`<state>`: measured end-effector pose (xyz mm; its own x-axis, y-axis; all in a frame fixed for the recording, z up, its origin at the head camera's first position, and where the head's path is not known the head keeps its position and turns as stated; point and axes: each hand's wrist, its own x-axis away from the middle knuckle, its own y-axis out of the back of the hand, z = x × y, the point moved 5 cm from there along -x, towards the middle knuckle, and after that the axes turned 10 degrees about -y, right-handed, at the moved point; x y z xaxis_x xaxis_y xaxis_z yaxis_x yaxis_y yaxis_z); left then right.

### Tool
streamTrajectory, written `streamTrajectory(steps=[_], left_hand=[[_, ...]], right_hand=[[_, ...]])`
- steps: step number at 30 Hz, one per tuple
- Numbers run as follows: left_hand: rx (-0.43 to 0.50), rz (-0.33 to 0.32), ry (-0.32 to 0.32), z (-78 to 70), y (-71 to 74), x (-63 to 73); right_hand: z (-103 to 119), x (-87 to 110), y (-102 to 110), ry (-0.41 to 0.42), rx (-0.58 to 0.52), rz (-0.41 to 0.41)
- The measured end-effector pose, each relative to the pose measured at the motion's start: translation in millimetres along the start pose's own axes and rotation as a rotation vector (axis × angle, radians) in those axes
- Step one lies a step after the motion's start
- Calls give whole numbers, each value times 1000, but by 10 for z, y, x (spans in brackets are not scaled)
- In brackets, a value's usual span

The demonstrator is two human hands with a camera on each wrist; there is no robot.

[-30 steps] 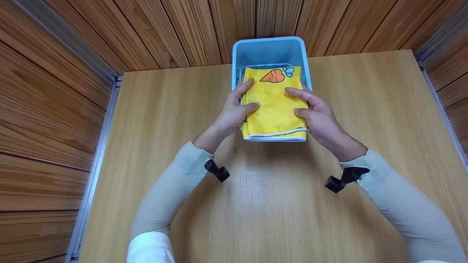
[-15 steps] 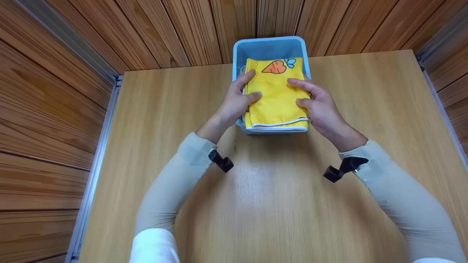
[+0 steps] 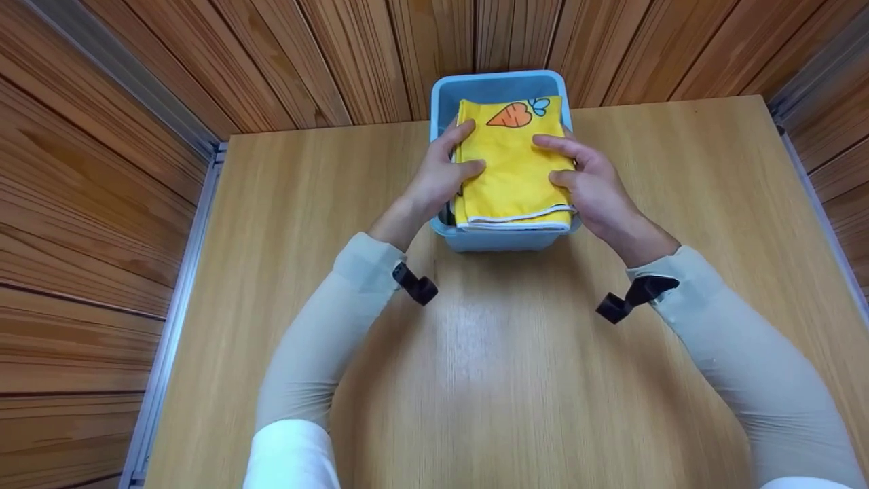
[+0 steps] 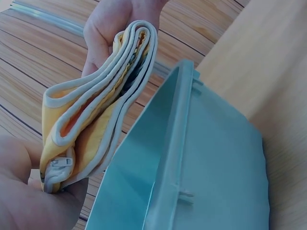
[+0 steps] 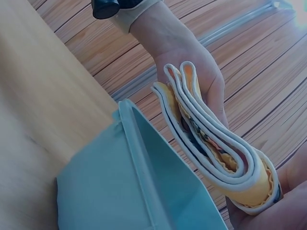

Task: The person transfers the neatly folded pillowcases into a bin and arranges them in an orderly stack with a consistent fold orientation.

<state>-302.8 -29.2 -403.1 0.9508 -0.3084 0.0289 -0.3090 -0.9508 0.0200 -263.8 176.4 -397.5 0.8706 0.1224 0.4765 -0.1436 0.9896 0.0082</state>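
Note:
A folded yellow cloth [image 3: 512, 170] with a carrot print and white piping is held level above the blue bin [image 3: 506, 241]. My left hand [image 3: 442, 170] grips its left side, thumb on top. On the opposite side my right hand [image 3: 596, 180] grips it likewise, thumb and index finger on top. Both wrist views show the cloth's stacked layers from the edge, clear of the bin's rim. A white zipper pull [image 4: 61, 163] shows on one fold in the left wrist view. The fingers underneath are mostly hidden in the head view.
The bin stands on a wooden table [image 3: 475, 380], close to the plank wall [image 3: 380, 61] at the back. Another plank wall [image 3: 75, 224] rises on the left, with a metal rail [image 3: 180, 285] along the table's edge.
Both hands have carried the cloth away from the body, farther over the bin. More of the bin's front wall now shows below the cloth. The grip looks the same.

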Motion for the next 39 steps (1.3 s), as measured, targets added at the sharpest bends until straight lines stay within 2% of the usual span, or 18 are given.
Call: streamTrajectory(steps=[9, 18, 22, 30, 39], left_hand=[[-23, 10, -5, -82, 24, -82], [7, 24, -40, -181, -4, -152], [19, 26, -27, -192, -6, -197], [76, 14, 47, -189, 8, -267], [97, -5, 74, -146, 28, -364]], right_hand=[[98, -64, 8, -5, 44, -32], [198, -94, 25, -22, -39, -13], [241, -123, 40, -36, -44, -12], [259, -216, 82, -84, -71, -21], [288, -320, 82, -67, 1, -44]])
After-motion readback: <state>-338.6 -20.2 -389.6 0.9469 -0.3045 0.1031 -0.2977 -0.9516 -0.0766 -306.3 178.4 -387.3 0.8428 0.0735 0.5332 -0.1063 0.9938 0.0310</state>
